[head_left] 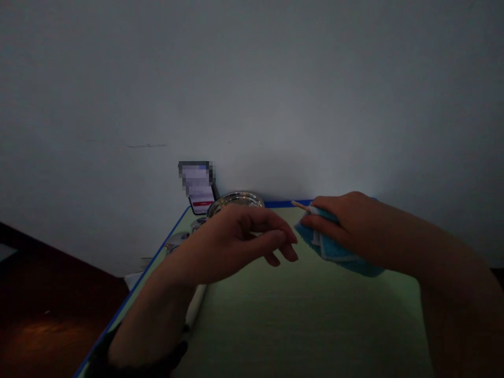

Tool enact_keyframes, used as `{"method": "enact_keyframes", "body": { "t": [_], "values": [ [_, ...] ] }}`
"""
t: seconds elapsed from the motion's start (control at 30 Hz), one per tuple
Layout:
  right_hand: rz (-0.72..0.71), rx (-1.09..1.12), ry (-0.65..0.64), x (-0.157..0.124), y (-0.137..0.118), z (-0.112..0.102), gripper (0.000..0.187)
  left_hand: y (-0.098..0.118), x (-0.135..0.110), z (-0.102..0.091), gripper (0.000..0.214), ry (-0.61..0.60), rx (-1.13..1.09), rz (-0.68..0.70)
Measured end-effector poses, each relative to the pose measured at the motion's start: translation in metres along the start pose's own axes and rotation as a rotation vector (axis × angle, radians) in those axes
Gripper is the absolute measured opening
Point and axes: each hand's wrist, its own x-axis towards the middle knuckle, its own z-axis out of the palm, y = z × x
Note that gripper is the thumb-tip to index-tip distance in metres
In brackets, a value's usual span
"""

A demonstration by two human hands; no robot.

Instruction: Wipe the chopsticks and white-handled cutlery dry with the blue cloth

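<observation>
My right hand (346, 220) is closed round a bunched blue cloth (338, 252) with pale edges, held above the green table. From the cloth, beside the fingertips, sticks out the tip of a thin light-brown stick (300, 205); its other part is hidden in the cloth and hand. My left hand (240, 241) hovers just left of it, fingers loosely bent and thumb near the index finger, with nothing visible in it. The two hands are apart. Behind the left hand stands a shiny round metal dish (238, 198), partly covered by that hand.
A phone (200, 189) with a lit screen leans against the wall at the table's far left corner. Small shiny metal items (177, 240) lie along the left edge. A pale rod-like thing (196, 303) shows beside the left forearm. The green table (299, 325) has a blue edge.
</observation>
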Motion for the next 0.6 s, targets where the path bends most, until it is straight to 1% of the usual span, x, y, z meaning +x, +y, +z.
{"method": "enact_keyframes", "body": {
  "t": [0.13, 0.3, 0.37, 0.47, 0.6],
  "values": [
    [-0.003, -0.006, 0.005, 0.001, 0.003, 0.001, 0.036, -0.001, 0.0, 0.001, 0.01, -0.056, -0.14, -0.014],
    [-0.01, -0.006, 0.0, 0.0, 0.004, 0.001, 0.037, -0.008, 0.003, 0.003, 0.003, -0.099, -0.243, -0.004],
    [-0.007, 0.006, -0.012, 0.001, 0.004, 0.0, 0.037, -0.012, 0.005, 0.003, 0.004, -0.135, -0.289, 0.004],
    [-0.01, 0.007, -0.02, 0.001, 0.004, 0.0, 0.037, -0.016, 0.005, 0.003, 0.006, -0.189, -0.323, 0.012],
    [-0.036, -0.018, -0.01, 0.001, 0.003, 0.002, 0.038, -0.017, 0.006, 0.002, 0.003, -0.192, -0.32, -0.003]
  ]
}}
